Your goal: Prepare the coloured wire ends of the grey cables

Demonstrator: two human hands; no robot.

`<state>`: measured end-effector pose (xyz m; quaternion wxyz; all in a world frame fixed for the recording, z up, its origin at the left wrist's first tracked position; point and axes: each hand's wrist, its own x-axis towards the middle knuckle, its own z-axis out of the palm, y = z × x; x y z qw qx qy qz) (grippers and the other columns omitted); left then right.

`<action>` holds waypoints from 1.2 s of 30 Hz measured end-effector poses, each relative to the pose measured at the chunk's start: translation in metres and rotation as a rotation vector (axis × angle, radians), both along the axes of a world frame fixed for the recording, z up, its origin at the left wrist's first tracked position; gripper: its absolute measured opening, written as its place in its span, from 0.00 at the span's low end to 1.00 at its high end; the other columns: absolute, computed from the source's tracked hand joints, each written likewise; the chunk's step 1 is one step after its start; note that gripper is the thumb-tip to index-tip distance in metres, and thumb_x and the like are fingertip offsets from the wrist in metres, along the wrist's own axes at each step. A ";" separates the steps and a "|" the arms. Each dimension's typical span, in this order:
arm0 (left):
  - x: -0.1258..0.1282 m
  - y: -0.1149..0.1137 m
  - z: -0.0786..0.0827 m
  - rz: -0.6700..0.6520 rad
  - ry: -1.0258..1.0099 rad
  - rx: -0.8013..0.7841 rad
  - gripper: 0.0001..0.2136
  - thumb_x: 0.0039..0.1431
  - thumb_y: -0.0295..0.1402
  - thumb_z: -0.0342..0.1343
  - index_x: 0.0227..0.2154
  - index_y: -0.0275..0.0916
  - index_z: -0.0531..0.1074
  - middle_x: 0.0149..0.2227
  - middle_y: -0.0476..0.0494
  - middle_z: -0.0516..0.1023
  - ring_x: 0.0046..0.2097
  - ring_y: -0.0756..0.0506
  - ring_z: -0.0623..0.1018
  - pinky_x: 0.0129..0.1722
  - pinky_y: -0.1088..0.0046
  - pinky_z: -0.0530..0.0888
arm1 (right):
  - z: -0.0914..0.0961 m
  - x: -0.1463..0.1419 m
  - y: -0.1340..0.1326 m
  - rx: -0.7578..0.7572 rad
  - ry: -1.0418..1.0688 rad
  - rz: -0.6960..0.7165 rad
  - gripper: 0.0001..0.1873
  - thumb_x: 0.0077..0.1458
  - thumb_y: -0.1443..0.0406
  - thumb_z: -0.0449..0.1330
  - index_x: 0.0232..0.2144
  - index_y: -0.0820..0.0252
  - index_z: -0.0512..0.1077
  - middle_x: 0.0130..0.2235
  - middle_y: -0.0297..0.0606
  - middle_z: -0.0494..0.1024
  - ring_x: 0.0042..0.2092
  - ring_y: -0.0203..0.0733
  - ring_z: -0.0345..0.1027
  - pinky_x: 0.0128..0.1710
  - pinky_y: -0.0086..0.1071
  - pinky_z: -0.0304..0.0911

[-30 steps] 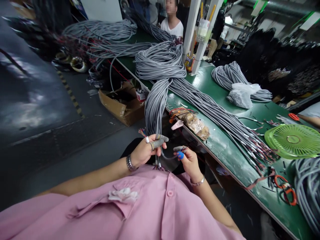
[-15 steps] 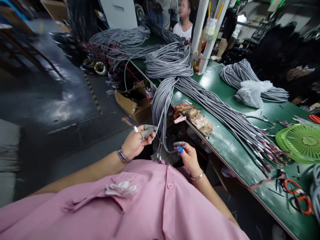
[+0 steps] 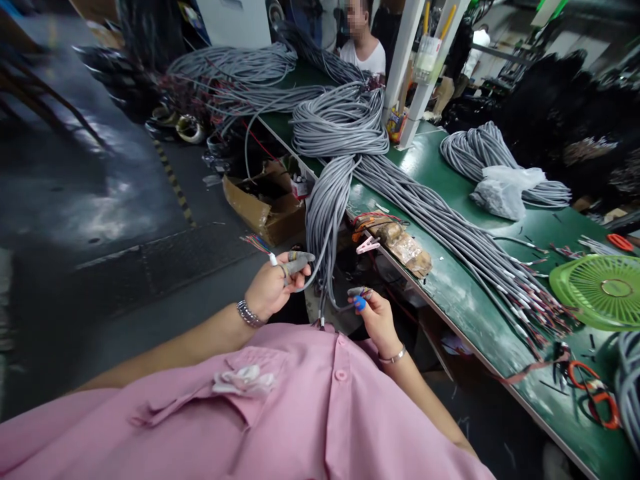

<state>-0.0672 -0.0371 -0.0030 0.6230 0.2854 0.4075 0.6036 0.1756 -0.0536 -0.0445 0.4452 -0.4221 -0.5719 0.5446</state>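
My left hand (image 3: 274, 283) is closed around a grey cable (image 3: 302, 285); its white-sleeved end with thin coloured wires (image 3: 258, 244) sticks out past the thumb side. Grey finger covers sit on some of its fingers. My right hand (image 3: 376, 313), a blue cover on one fingertip, pinches the end of another grey cable (image 3: 341, 307), with short coloured wires at the fingers. Between the hands a bundle of grey cables (image 3: 327, 207) hangs over the table edge. Several cable ends dangle close to my pink shirt.
On the green table (image 3: 505, 230) lie a coiled cable stack (image 3: 340, 123), a long row of cables (image 3: 430, 207), a taped cardboard piece (image 3: 407, 248) with a pink clip (image 3: 368, 245), a green fan (image 3: 600, 290) and orange-handled scissors (image 3: 605, 408). A cardboard box (image 3: 260, 210) stands on the floor. A person sits beyond.
The cable at my left hand now bows in a loop below the fingers, where it ran straighter before. My right hand has hardly moved. The view has shifted slightly.
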 end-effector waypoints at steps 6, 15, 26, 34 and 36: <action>-0.005 -0.006 0.003 0.045 -0.008 -0.003 0.09 0.45 0.28 0.63 0.32 0.31 0.74 0.24 0.45 0.76 0.17 0.55 0.69 0.10 0.85 0.53 | 0.011 -0.002 -0.004 0.008 0.018 0.010 0.11 0.55 0.58 0.61 0.38 0.55 0.78 0.34 0.37 0.79 0.33 0.37 0.70 0.30 0.28 0.64; -0.005 -0.002 0.001 0.016 0.002 0.012 0.09 0.46 0.28 0.63 0.33 0.31 0.76 0.24 0.45 0.76 0.18 0.55 0.70 0.11 0.84 0.53 | 0.013 0.000 -0.009 0.029 -0.001 -0.057 0.11 0.55 0.58 0.61 0.38 0.56 0.78 0.34 0.37 0.79 0.33 0.38 0.70 0.30 0.29 0.64; -0.010 0.007 -0.005 0.016 -0.033 -0.045 0.11 0.44 0.28 0.63 0.33 0.31 0.75 0.24 0.46 0.76 0.17 0.55 0.69 0.10 0.84 0.51 | 0.016 -0.003 -0.001 0.007 -0.047 -0.052 0.11 0.55 0.57 0.61 0.37 0.56 0.78 0.34 0.37 0.79 0.34 0.39 0.69 0.30 0.30 0.63; -0.005 0.013 -0.006 -0.026 -0.043 -0.057 0.11 0.44 0.27 0.63 0.33 0.30 0.76 0.23 0.45 0.76 0.16 0.56 0.68 0.10 0.84 0.51 | 0.016 -0.001 0.003 -0.018 -0.072 -0.073 0.13 0.54 0.56 0.61 0.38 0.56 0.78 0.32 0.37 0.77 0.31 0.37 0.65 0.30 0.30 0.62; -0.005 0.015 -0.008 -0.021 -0.045 -0.058 0.10 0.45 0.28 0.63 0.33 0.30 0.76 0.23 0.45 0.76 0.17 0.55 0.68 0.10 0.84 0.52 | 0.018 0.000 0.004 -0.013 -0.072 -0.078 0.12 0.54 0.57 0.61 0.37 0.56 0.79 0.31 0.36 0.77 0.29 0.36 0.63 0.29 0.30 0.61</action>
